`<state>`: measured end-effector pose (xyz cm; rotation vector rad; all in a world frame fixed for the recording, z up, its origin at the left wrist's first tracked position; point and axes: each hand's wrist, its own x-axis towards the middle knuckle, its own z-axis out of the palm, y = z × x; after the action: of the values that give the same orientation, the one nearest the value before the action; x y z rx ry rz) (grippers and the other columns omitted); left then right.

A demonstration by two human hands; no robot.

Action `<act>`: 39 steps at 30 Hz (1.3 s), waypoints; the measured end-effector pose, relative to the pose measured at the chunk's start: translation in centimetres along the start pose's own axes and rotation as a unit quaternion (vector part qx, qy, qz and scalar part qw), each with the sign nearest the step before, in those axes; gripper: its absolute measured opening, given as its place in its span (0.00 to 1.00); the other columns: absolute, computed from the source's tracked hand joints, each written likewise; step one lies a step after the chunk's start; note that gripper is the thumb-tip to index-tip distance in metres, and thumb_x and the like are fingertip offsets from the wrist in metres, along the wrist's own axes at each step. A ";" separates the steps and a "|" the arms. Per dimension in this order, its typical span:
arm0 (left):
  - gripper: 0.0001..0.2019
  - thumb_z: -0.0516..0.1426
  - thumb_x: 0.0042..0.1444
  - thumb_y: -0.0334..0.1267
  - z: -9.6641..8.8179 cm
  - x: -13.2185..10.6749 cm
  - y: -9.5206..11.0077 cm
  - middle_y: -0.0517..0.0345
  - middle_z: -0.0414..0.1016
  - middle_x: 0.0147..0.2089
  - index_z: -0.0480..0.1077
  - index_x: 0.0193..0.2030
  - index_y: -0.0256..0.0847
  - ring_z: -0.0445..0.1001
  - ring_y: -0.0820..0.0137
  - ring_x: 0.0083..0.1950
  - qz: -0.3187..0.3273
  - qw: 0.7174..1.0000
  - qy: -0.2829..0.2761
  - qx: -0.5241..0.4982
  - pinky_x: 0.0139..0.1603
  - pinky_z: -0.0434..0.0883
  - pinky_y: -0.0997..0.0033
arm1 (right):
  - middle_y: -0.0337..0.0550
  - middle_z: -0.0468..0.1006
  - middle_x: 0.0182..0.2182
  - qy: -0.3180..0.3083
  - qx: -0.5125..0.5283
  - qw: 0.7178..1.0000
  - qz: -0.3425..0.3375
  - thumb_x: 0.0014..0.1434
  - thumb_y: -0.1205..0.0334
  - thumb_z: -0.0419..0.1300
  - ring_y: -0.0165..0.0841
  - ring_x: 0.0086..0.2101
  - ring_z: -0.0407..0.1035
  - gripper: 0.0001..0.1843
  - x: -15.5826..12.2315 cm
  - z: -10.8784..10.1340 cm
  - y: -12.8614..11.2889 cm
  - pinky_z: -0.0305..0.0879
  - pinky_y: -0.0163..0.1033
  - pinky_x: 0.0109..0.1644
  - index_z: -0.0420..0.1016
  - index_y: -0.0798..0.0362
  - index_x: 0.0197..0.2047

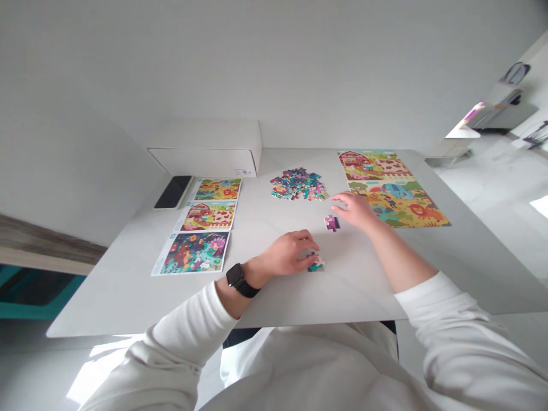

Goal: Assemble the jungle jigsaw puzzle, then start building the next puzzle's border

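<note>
My left hand (293, 252), a black watch on its wrist, is curled low over the table with its fingertips on a small teal and pink puzzle piece (317, 265), partly covered by the fingers. My right hand (351, 209) hovers with thumb and fingers apart and nothing visible between them. Just below and left of it lies a purple puzzle piece (331, 222). Beyond both hands is a heap of loose, mostly dark blue and teal puzzle pieces (298, 184); the right fingertips are close to its right edge.
Two joined puzzle pictures, a farm (374, 165) and an animal scene (400, 204), lie at the right. On the left are three picture cards (208, 217), a phone (173, 192) and a white box (203, 162) against the wall. The white table (141, 302) has its near edge by my body.
</note>
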<state>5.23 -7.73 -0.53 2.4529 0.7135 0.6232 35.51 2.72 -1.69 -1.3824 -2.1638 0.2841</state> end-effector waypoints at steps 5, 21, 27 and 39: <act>0.10 0.58 0.73 0.42 0.0 0.0 0.0 0.51 0.80 0.47 0.80 0.47 0.42 0.80 0.66 0.45 -0.046 0.999 0.021 0.013 0.48 0.74 0.67 | 0.52 0.85 0.50 0.009 -0.052 0.997 0.051 0.64 0.60 0.67 0.49 0.52 0.80 0.13 3.5 2.0 -0.3 0.75 0.54 0.62 0.83 0.50 0.51; 0.10 0.57 0.73 0.43 0.7 -0.1 -1.0 0.52 0.81 0.49 0.79 0.50 0.44 0.80 0.66 0.46 -0.060 0.998 -0.002 0.005 0.48 0.74 0.68 | 0.54 0.82 0.58 -0.014 -0.108 0.993 0.052 0.62 0.45 0.72 0.58 0.59 0.73 0.23 7.0 5.8 -1.0 0.71 0.62 0.63 0.83 0.45 0.56; 0.10 0.58 0.73 0.42 0.5 -0.1 -0.8 0.52 0.81 0.49 0.80 0.51 0.44 0.79 0.68 0.43 -0.064 0.998 -0.006 -0.002 0.46 0.73 0.69 | 0.50 0.85 0.54 -0.030 -0.056 0.998 0.012 0.60 0.54 0.72 0.52 0.56 0.76 0.17 6.6 5.1 -0.4 0.71 0.57 0.64 0.85 0.46 0.52; 0.09 0.59 0.71 0.41 0.7 0.0 -0.9 0.53 0.81 0.47 0.80 0.52 0.44 0.80 0.68 0.43 -0.072 0.997 -0.009 0.004 0.45 0.74 0.69 | 0.56 0.80 0.65 -0.033 -0.065 0.997 0.006 0.58 0.49 0.75 0.58 0.63 0.72 0.40 6.2 5.7 -1.6 0.68 0.63 0.68 0.74 0.48 0.71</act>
<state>5.26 -7.27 -1.58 2.3860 0.8764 0.5422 29.17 8.19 -3.59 -1.4773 -2.2626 0.1990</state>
